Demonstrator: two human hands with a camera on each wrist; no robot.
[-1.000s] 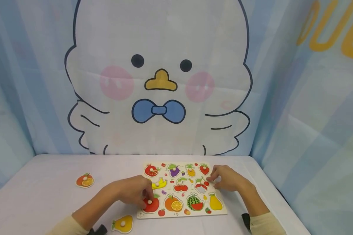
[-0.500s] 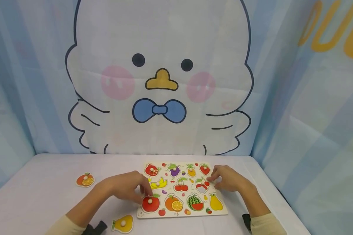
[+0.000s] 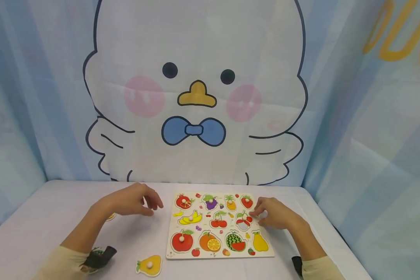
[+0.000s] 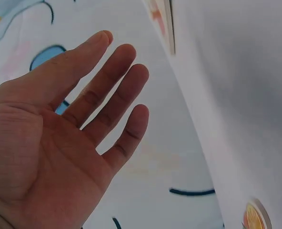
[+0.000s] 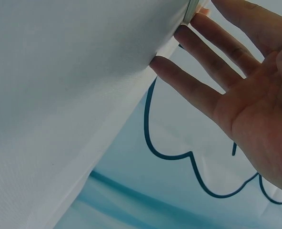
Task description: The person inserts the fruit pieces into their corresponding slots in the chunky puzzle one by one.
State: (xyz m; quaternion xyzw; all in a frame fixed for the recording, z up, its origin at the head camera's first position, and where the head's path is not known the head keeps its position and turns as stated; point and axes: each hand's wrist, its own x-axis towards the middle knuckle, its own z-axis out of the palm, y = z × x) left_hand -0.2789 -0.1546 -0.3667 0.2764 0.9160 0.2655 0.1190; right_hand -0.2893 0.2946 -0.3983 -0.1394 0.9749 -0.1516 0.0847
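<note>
Where apple (image 3: 182, 244) sits, pale board (image 3: 182, 256), fruit-printed

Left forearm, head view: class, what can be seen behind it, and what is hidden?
A sliver of the orange puzzle piece shows past the left forearm, which covers the rest. The left wrist view shows part of the piece, cut off by the frame.

Head view: from the near side, facing far and slightly down, table (image 3: 28, 221) to backdrop (image 3: 196, 163); widest. Left wrist view: close at the left hand (image 3: 133, 200), facing far, strongly rolled. Right wrist view: likewise at the right hand (image 3: 274, 214). All three share backdrop and board (image 3: 205, 223) edge; head and left wrist, the orange (image 4: 255, 218).
</note>
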